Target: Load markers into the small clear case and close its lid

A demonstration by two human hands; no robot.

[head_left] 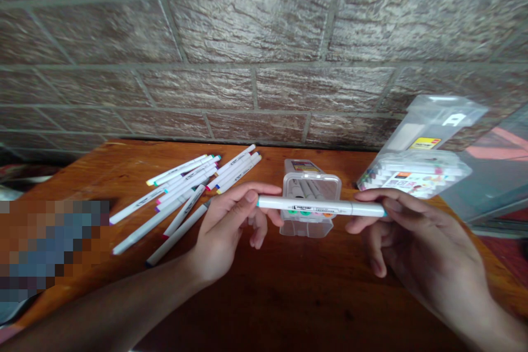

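A white marker with teal ends [322, 207] is held level across the middle of the view. My left hand [231, 220] pinches its left end between thumb and fingers. At the other end, my right hand [416, 236] grips the tip the same way. Behind the marker stands a small clear plastic case [311, 181] with its lid open. Several markers lie inside it, some with green, pink and orange ends showing; the held marker hides part of them. Left of my left hand, several loose white markers [181, 187] with coloured ends are spread on the table.
The wooden table [264, 297] meets a stone-block wall [256, 27] at its back edge. At the right rear stands a larger clear marker case [412, 170] with a tall upright lid [437, 115]. A blurred-out patch covers the left edge.
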